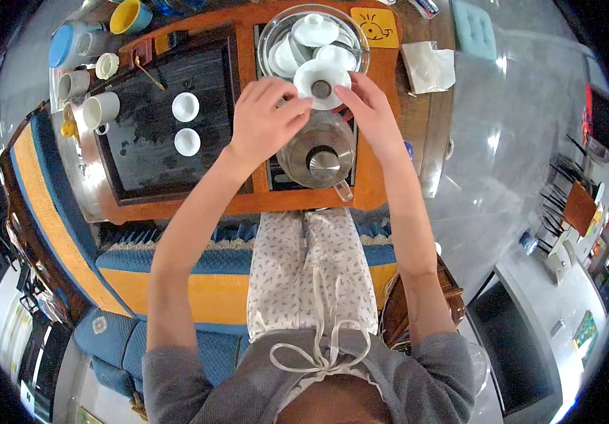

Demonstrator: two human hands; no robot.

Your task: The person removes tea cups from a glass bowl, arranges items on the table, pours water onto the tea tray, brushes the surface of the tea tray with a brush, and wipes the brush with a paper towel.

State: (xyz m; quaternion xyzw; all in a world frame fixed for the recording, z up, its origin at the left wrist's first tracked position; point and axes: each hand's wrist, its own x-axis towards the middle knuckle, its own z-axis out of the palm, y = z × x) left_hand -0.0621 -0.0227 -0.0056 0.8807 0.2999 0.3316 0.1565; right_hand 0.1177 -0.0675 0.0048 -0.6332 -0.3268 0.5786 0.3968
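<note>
Between my two hands is a white tea strainer with a wide flared rim and a dark round centre. My left hand pinches its left edge with curled fingers. On the opposite side, my right hand grips the right edge with thumb and fingers. Just below the strainer stands a glass kettle with a metal-topped lid, its handle pointing toward me. Behind the strainer, a clear glass bowl contains several white cups and a white lidded piece.
Two small white cups sit on the dark tea tray at left. Mugs, jars and a yellow cup line the far left. A yellow coaster and a tissue pack lie to the right.
</note>
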